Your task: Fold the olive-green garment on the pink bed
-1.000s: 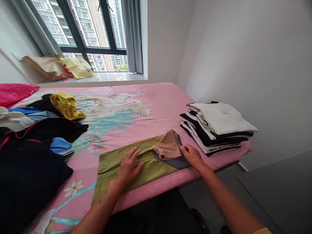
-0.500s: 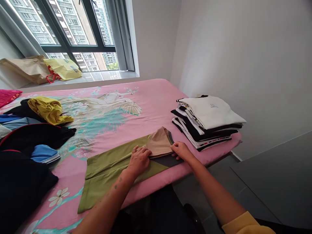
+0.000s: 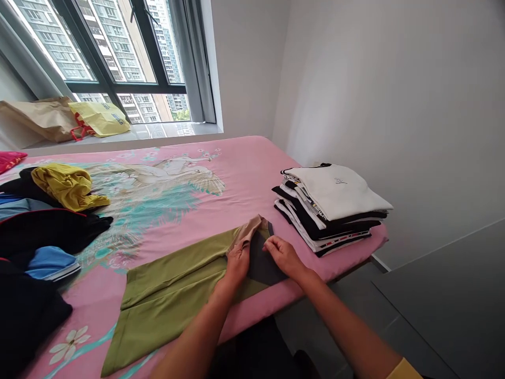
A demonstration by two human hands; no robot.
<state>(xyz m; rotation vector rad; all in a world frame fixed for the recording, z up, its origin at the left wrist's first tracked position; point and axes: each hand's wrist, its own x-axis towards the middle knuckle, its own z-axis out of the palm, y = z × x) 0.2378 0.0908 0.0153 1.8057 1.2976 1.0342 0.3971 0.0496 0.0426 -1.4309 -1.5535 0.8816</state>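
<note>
An olive-green garment with a tan part and a dark grey panel lies lengthwise along the bed's near edge. My left hand is closed on its tan part, which is bunched and lifted back off the grey panel. At the right end of the garment, my right hand is closed in a pinch at the dark grey edge. How much cloth sits between those fingertips is hidden. Just beyond this hand stands a stack of folded clothes, with a white top uppermost.
Loose clothes lie at the left: a yellow piece, a blue piece and dark ones. A pink patterned sheet covers the bed. Paper bags rest on the window sill; a wall stands at the right.
The tan part was lying flat over the grey panel; now my left hand has it gathered and pulled back, showing more grey. My right hand has shifted slightly left. The view has moved a little.
</note>
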